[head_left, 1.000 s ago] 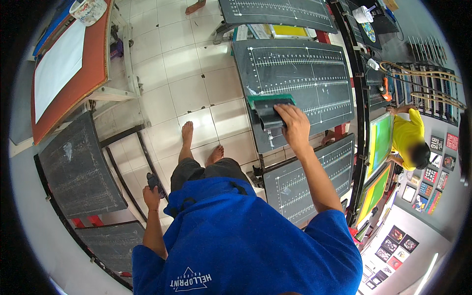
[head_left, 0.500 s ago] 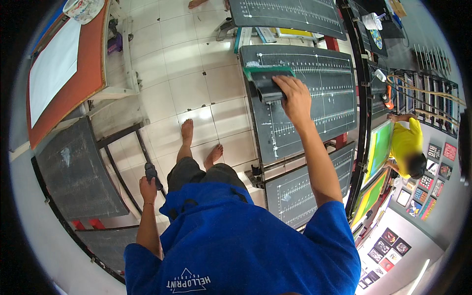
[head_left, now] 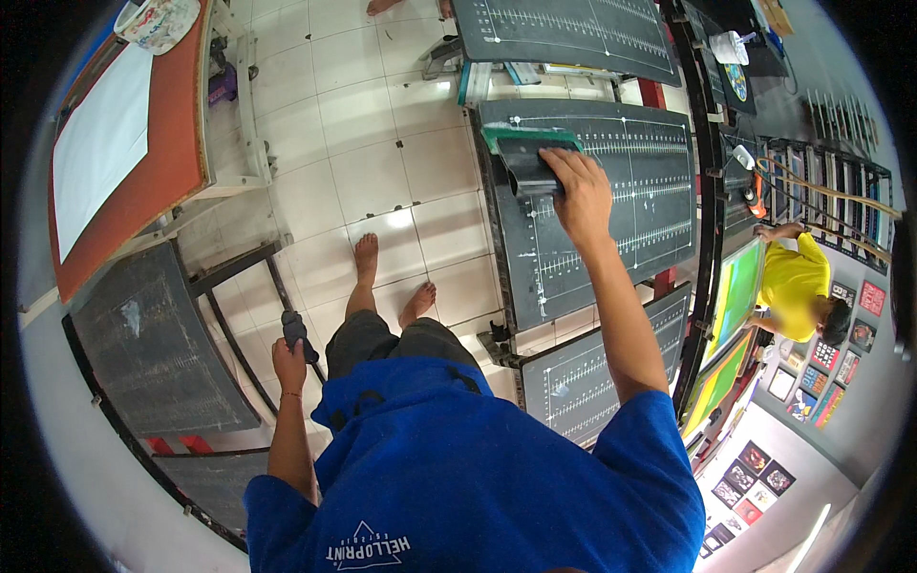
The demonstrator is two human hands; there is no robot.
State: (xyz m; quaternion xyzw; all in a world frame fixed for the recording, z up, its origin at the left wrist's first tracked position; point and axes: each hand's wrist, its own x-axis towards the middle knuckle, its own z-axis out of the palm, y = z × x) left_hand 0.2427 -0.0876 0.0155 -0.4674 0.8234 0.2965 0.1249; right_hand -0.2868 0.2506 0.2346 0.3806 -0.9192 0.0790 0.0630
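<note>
My right hand (head_left: 581, 199) is closed on the black grip of a squeegee (head_left: 523, 164) with a green blade. The blade lies along the near-left end of a black board (head_left: 616, 239) printed with white ruler scales and lines. A whitish smear shows beside the blade. Low on the left, my left hand (head_left: 288, 363) is wrapped around a dark grey lumpy bundle (head_left: 294, 327), perhaps cloth; its kind is not clear. It hangs beside my leg, away from the boards.
More ruled black boards (head_left: 564, 33) stand beyond and nearer. On the left are an orange-brown table (head_left: 181, 124) with a white sheet (head_left: 100, 153) and a paint-stained tub (head_left: 158, 24), plus a worn dark board (head_left: 153, 344). At right, a person in yellow (head_left: 795, 286) leans over green-and-yellow screen frames (head_left: 735, 296).
My right hand and the squeegee sit slightly further right in view, as do the boards. My left hand keeps its hold on the bundle. The person in yellow has shifted a little.
</note>
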